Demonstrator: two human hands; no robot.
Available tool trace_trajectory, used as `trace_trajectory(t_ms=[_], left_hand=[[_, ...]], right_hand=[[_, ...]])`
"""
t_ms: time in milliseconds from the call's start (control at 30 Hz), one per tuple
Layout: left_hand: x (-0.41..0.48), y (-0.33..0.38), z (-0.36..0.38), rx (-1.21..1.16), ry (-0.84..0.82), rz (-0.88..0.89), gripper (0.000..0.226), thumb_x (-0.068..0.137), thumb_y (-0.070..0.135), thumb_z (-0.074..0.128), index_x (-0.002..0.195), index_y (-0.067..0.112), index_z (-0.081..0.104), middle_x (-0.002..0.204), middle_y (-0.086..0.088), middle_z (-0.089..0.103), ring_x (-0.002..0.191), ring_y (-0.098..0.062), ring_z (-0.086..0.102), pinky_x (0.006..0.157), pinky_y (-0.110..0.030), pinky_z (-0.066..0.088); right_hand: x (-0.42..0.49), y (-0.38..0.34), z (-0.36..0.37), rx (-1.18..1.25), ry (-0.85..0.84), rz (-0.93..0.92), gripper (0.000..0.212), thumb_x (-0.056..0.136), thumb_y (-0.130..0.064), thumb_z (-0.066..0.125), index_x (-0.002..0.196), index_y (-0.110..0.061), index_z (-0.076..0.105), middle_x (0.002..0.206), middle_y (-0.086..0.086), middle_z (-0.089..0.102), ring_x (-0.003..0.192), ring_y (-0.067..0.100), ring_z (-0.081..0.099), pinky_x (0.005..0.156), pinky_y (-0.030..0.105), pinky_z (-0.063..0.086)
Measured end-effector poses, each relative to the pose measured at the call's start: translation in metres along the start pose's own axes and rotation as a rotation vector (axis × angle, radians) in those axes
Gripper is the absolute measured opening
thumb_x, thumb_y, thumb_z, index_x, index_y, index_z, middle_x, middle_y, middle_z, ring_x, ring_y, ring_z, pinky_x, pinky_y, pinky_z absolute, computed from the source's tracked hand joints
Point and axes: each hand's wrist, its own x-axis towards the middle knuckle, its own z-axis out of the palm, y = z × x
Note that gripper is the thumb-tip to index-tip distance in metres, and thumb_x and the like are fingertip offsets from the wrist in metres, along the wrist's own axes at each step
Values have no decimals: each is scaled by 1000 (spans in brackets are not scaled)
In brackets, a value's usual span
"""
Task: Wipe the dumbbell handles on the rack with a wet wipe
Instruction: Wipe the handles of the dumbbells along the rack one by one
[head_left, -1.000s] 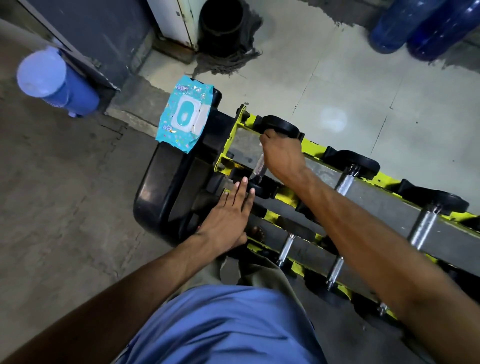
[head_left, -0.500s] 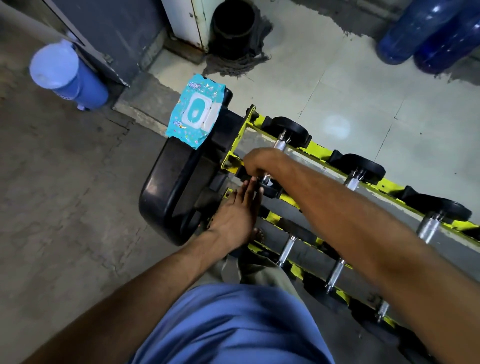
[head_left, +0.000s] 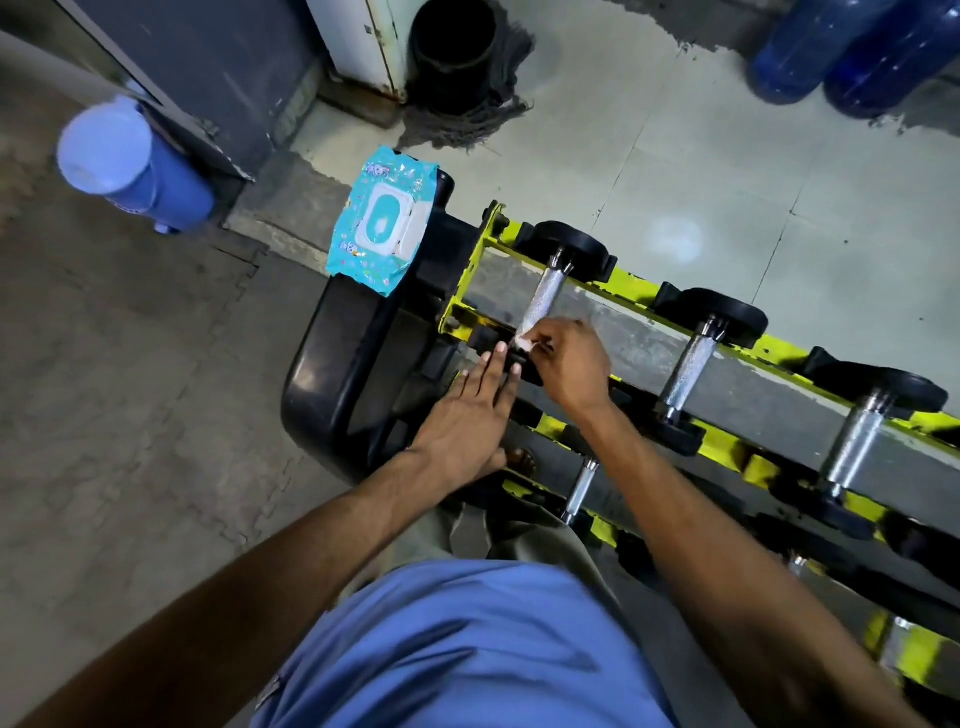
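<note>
Yellow rack (head_left: 639, 304), black weights (head_left: 571, 244), turquoise patterned wipes pack (head_left: 382, 223).

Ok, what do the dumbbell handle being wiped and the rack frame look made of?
The dumbbell handle looks like bare metal, chrome-like, with a knurled, glinting surface. The rack frame appears to be yellow-painted metal, scuffed dark in spots. Neither is certain from looks alone.

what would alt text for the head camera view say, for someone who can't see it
Seen from above, a person's right hand presses a white wet wipe to the near end of a dumbbell handle on a yellow rack, while the left hand lies flat beside it. A teal wipes pack sits nearby.
</note>
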Motion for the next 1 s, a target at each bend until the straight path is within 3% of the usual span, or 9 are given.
trace_trajectory(t_ms=[100, 200, 233, 333, 467, 667, 833, 933, 1000], left_hand=[[0, -1, -2, 3, -4, -2, 113, 90, 45, 66, 164, 2, -7, 167, -31, -23, 161, -39, -5, 131, -45, 11], [-1, -1, -3, -5, -14, -2, 113, 91, 46, 66, 164, 3, -8, 167, -30, -24, 161, -38, -5, 131, -45, 12], [-1, 0, -3, -7, -12, -6, 113, 91, 46, 65, 164, 3, -9, 167, -29, -24, 161, -38, -5, 131, -45, 11], [0, 0, -5, -1, -6, -17, 115, 91, 48, 66, 164, 1, -9, 167, -30, -24, 161, -40, -5, 131, -45, 11], [0, 0, -2, 1, -6, -13, 116, 90, 48, 67, 164, 1, -10, 167, -31, -24, 161, -40, -6, 131, -46, 12], [-1, -2, -1, 19, 0, 9, 120, 88, 51, 70, 164, 1, -8, 166, -32, -23, 161, -40, -4, 131, -46, 15], [-1, -5, -1, 11, 12, 24, 119, 86, 48, 69, 164, 2, -8, 167, -32, -22, 161, -40, -3, 131, -45, 14], [-2, -4, 0, 2, 19, 13, 116, 84, 46, 68, 164, 1, -2, 167, -33, -19, 161, -41, -1, 130, -46, 16], [-3, -5, -1, -13, 25, 19, 111, 82, 44, 67, 164, 0, 6, 168, -34, -14, 160, -41, 2, 130, -46, 17]], right_hand=[[-4, -6, 4, 198, 64, 317, 9, 81, -20, 74, 89, -24, 76, 90, -3, 76, 82, 20, 71, 67, 30, 55], [-9, -2, 8, 297, 12, 480, 5, 84, -19, 76, 88, -21, 76, 91, 0, 76, 84, 19, 69, 72, 29, 53], [-7, 0, 9, 406, -27, 543, 2, 84, -18, 76, 84, -20, 76, 87, -1, 75, 82, 17, 68, 72, 29, 52], [16, 1, 11, 653, -92, 735, 22, 84, -10, 73, 64, -16, 67, 64, -1, 67, 66, 17, 61, 60, 28, 44], [22, 3, 16, 627, -209, 680, 27, 90, -7, 62, 64, -14, 64, 57, 0, 58, 52, 14, 50, 49, 22, 36], [12, 15, 11, 716, -161, 719, 9, 78, -6, 77, 74, -11, 71, 63, 1, 62, 53, 11, 51, 54, 22, 40], [7, 2, 2, 652, -149, 416, 20, 80, -11, 82, 72, -18, 65, 67, -4, 63, 57, 9, 55, 53, 21, 41], [23, -10, -9, 110, -203, -31, 8, 83, -15, 72, 82, -23, 69, 84, -4, 71, 84, 19, 63, 68, 28, 42], [38, -26, -17, -269, -259, -362, 14, 85, -16, 63, 93, -25, 71, 98, -3, 70, 103, 24, 55, 83, 34, 39]])
